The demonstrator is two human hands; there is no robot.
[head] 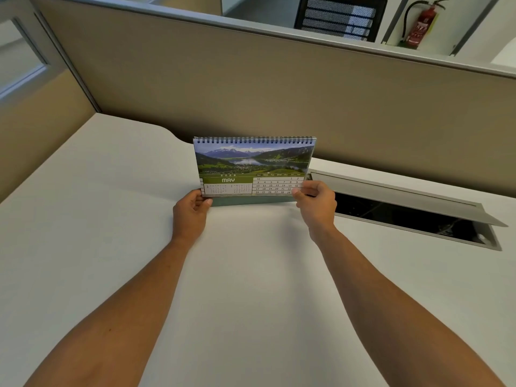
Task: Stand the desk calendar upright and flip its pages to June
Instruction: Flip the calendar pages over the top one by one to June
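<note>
So the desk calendar [254,167] is already standing upright on the white counter [111,219], toward the far side, just in front of the beige partition wall [251,88]. The front page says MAY, green banner, with a mountain lake photo above the date grid. The spiral binding runs along the top edge.

Both hands are on it at the bottom corners. The left hand [191,213] is pinching the lower left corner, thumb on the front side and fingers curled behind it. The right hand [317,202] is closed on the lower right corner, thumb and fingertips gripping the edge of the page right over the last row of dates. Can't tell if it has one sheet or several.

To the right of the calendar there's a cable hatch [405,208] in the counter with its lid propped open, dark inside. Over the partition on the far right, a red fire extinguisher [421,23] hangs on the wall, and a black mesh chair back [339,18] shows near it.
</note>
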